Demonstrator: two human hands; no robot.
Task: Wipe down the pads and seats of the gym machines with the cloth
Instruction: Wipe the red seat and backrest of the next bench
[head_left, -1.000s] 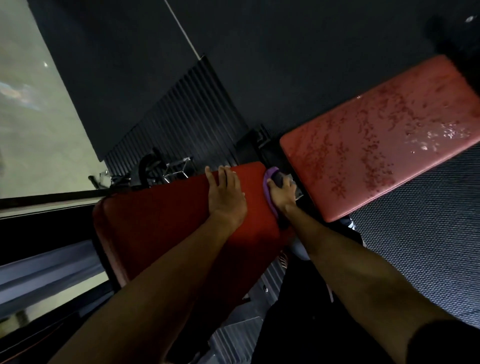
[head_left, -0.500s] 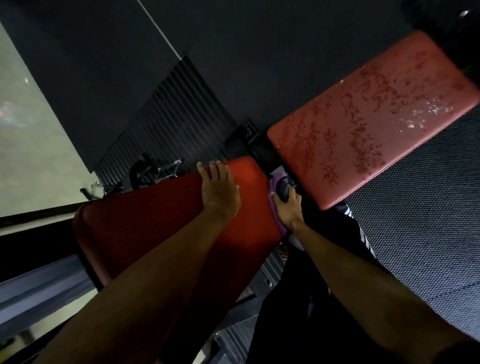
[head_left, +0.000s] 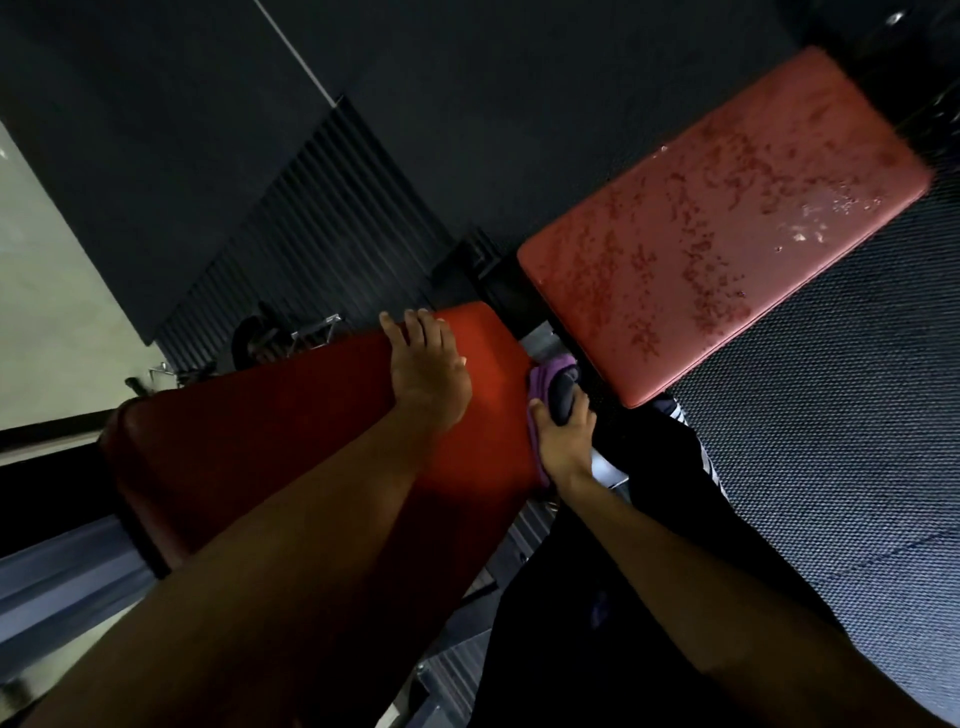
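A dark red bench pad fills the lower left of the head view. My left hand lies flat on its top, fingers apart, holding nothing. At the pad's right end edge, my right hand presses a purple cloth against the side, with a dark object also in its grip. Beyond the gap lies a lighter red seat pad, worn and speckled, with wet droplets near its far right end.
Black metal frame parts join the two pads. Textured dark rubber flooring lies to the right. A ribbed black mat and small metal equipment sit behind the bench. My dark trousers are beside the bench.
My right hand has slid the purple cloth down along the end edge of the dark red pad, toward me. The left hand stays planted on the pad's top.
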